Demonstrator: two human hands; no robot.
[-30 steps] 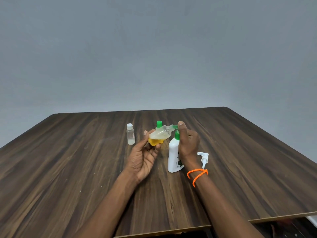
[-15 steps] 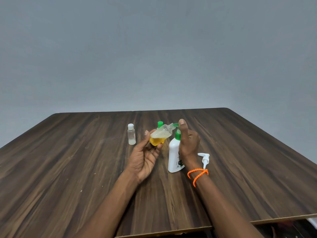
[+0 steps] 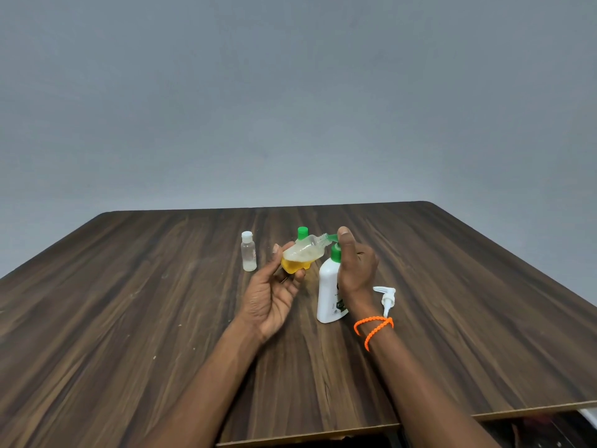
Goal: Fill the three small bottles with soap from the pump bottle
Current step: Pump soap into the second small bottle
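**Head view: small bottle tipped on its side against the pump spout**

Head view shows the left hand (image 3: 271, 295) palm-up, its thumb and fingertips curled round a small clear plastic bottle with yellow soap pooled in its lower side (image 3: 302, 255). The bottle lies nearly horizontal, its long axis running left to right and slightly upward, with the ribbed open neck pointing right toward a green spout. Its base sits against the fingers.

The right hand (image 3: 355, 270) wraps the neck of the tall white plastic pump bottle with a green collar (image 3: 329, 295), which stands upright on the dark wood-grain bench (image 3: 129, 318); the thumb is raised over the green top. An orange beaded band (image 3: 373, 328) circles that wrist.

Behind the tipped bottle stands a green-capped small bottle (image 3: 302, 233), mostly hidden. To the left, well apart, a small clear cylindrical bottle with a white cap (image 3: 248, 255) stands upright. A loose white plastic pump head (image 3: 386, 297) lies on the bench just right of the right hand.
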